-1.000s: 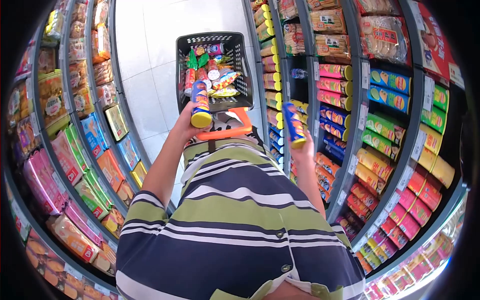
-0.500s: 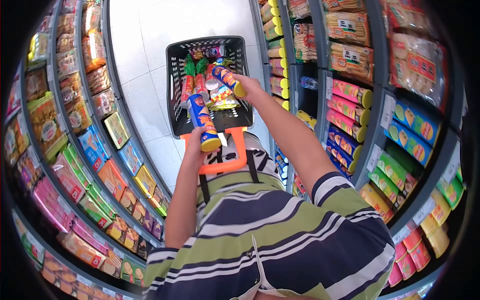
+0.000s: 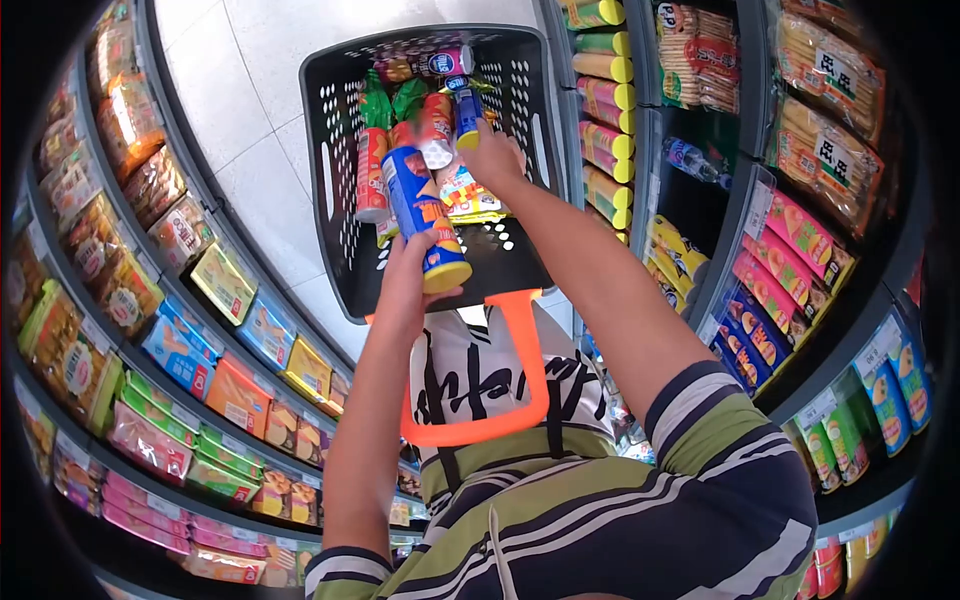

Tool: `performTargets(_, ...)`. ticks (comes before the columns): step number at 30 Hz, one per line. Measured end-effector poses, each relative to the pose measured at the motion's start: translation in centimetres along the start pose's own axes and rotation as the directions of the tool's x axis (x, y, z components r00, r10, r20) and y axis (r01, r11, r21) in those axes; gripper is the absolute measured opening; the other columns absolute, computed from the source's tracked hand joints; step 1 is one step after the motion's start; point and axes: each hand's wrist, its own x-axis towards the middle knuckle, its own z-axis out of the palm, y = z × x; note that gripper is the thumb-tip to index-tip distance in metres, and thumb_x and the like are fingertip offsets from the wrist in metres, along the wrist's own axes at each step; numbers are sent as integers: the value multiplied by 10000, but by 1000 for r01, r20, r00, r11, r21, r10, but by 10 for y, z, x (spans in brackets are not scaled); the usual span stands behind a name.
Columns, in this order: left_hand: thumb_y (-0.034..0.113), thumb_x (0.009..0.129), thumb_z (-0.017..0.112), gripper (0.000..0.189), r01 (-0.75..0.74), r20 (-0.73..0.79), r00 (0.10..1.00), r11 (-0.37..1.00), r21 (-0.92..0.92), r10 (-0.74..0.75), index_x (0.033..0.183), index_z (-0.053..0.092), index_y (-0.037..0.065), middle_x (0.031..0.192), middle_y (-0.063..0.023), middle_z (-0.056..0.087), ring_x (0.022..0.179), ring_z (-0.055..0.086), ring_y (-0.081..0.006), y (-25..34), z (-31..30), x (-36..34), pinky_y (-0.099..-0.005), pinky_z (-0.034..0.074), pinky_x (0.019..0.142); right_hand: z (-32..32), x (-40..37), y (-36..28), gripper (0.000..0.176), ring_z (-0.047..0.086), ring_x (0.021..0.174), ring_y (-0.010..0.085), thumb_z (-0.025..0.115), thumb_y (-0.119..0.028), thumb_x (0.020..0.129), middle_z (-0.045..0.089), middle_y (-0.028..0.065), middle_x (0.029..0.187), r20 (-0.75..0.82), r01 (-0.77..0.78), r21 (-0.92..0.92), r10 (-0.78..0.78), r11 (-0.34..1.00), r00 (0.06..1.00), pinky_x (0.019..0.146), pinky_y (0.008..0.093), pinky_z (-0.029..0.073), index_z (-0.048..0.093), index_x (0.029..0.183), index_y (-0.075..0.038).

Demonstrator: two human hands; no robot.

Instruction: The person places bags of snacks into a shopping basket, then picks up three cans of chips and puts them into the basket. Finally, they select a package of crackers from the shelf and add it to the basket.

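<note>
A blue tube with a yellow lid [image 3: 424, 215] is gripped by my left hand [image 3: 412, 275] over the near part of the black basket [image 3: 350, 290]. My right hand [image 3: 492, 160] holds a second blue tube [image 3: 466, 112], lower in the basket at its right side. Beside the tubes lie a red tube [image 3: 372, 175], a red and white tube [image 3: 437, 130], green-topped packs [image 3: 376, 108], a purple tube [image 3: 448, 62] and a yellow packet [image 3: 470, 205]. The basket's orange handle [image 3: 530, 365] is folded toward my body.
Shelves of biscuit packs [image 3: 235, 395] run along the left. On the right, shelves hold yellow-lidded tubes [image 3: 605, 145], bagged crackers [image 3: 828, 160], a clear bottle [image 3: 695, 160] and pink tubes [image 3: 785, 260]. Pale floor tiles [image 3: 235, 110] show left of the basket.
My right hand has moved its blue tube down into the basket, beside the other goods. The basket appears larger and nearer, and my left hand still holds its tube.
</note>
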Motion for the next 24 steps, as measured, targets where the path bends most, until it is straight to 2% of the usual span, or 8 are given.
performTargets(8,480,971,667,594,-51,35,999,948,315,42,1382,558,66,1074,-99,711,888,743,-190,57,34,82,-366,646,708,-24,-29,11,731,555,1334,411,771,-437,905,532,224,1445,-134,98,47,-91,994,987,1065,525,496,548,1487,-57)
performTargets(9,485,960,675,618,-46,65,998,940,338,26,1391,547,61,1096,-106,707,916,741,-194,60,39,90,-368,645,707,-26,-36,14,676,610,1267,412,766,-442,916,607,231,1370,-241,129,111,-99,985,965,1054,507,509,605,1433,-38)
performTargets(10,490,950,683,643,-44,94,996,932,360,11,1401,537,56,1118,-113,703,943,740,-198,63,43,99,-370,643,707,-27,-39,18,672,633,1239,398,759,-450,926,634,228,1339,-203,92,276,-36,957,978,1027,494,525,608,1432,-35)
performTargets(12,499,929,698,693,-39,148,989,916,400,-22,1421,515,46,1162,-126,695,998,736,-206,67,50,114,-373,640,707,-31,-48,25,664,679,1183,368,745,-465,947,688,223,1277,-97,2,572,65,820,993,975,469,557,612,1429,-28)
performTargets(13,495,931,704,685,-33,160,987,921,389,-32,1419,521,50,1155,-127,706,974,742,-214,66,56,121,-379,641,712,-32,-54,26,654,721,1119,285,712,-506,987,743,172,1180,51,-82,812,71,577,996,901,409,589,617,1422,-27)
performTargets(16,485,975,668,525,-78,137,990,886,457,16,1302,633,76,1106,-85,721,965,740,-210,57,77,131,-406,638,719,-68,-96,14,644,698,1151,208,673,-530,1021,718,127,1225,243,-243,946,25,216,970,884,368,598,612,1425,-32)
performTargets(20,384,974,693,557,-182,225,968,922,342,108,1373,587,10,1162,-138,724,1036,729,-261,27,91,154,-384,596,852,-70,-104,22,679,663,1205,201,667,-549,1023,650,94,1323,307,-308,948,22,82,951,914,411,602,535,1493,-77)
performTargets(24,428,998,657,577,-165,186,977,930,329,108,1381,581,4,1201,-148,714,1047,720,-254,21,96,150,-378,588,850,-88,-106,21,652,669,1196,215,695,-510,1012,651,91,1301,375,-374,927,-33,40,926,941,440,603,538,1463,-67)
